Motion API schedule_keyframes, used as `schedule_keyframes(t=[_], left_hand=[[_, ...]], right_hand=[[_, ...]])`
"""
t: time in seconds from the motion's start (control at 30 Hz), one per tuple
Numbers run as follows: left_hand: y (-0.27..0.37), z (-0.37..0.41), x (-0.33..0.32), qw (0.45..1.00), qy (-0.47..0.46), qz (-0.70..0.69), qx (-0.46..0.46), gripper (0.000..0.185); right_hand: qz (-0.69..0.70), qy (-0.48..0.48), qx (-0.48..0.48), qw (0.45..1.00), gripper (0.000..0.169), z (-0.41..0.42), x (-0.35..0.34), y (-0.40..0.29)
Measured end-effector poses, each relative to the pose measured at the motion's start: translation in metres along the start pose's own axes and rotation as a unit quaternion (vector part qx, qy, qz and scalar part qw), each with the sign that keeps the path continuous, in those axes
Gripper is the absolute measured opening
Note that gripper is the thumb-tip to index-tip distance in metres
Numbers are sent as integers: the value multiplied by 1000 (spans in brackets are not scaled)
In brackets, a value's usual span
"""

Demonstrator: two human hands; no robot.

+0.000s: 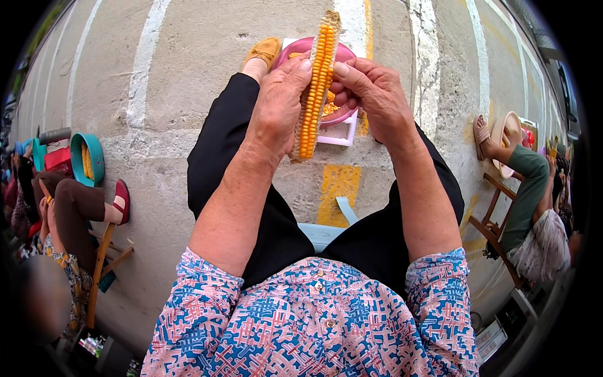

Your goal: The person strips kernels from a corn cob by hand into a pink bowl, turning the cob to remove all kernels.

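Observation:
A partly shelled corn cob (pixel 314 101) stands nearly upright before me, tilted slightly, with yellow kernel rows along its middle and bare, pale cob at its sides and top. My left hand (pixel 279 106) grips it from the left, thumb along the kernels. From the other side, my right hand (pixel 379 92) has its thumb tip at the cob's right edge and its fingers curled beneath. Below both hands, a pink basin (pixel 347 53) holds loose kernels (pixel 330 108) and pieces of corn, partly hidden by the hands and cob. It rests on a pale plastic stool (pixel 349 134).
To the left, a seated person's brown-trousered leg (pixel 80 200) is near a teal basin (pixel 98 158) with corn. At right, another seated person's green-trousered leg (pixel 532 165) is beside a beige basin (pixel 499 162). Painted lines mark the concrete ground (pixel 202 61).

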State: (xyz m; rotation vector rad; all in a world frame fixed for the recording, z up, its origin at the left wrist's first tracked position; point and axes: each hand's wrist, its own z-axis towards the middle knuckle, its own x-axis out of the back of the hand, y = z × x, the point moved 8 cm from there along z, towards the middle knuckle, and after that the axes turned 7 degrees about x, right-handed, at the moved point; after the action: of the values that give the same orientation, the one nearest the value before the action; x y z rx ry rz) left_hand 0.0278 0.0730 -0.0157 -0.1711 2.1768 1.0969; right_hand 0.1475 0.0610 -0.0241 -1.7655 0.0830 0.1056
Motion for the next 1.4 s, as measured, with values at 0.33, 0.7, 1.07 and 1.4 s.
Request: schedule_keyframes(t=[0.33,0.7,1.07,1.4], left_hand=[[-1,4,0,998,-15,32,-44,36],[-12,7,4,999,-21,26,-10,36],[-14,7,4,1000,-18,18,0,35],[-14,8,11,997,-10,-64,32,27]], right_hand=[[-16,16,4,1000,26,-1,1,-3],[-31,-3,26,999,22,-2,-1,-6],[-50,12,21,998,21,-4,-1,-8],[20,18,-1,1000,16,-3,-2,-2]])
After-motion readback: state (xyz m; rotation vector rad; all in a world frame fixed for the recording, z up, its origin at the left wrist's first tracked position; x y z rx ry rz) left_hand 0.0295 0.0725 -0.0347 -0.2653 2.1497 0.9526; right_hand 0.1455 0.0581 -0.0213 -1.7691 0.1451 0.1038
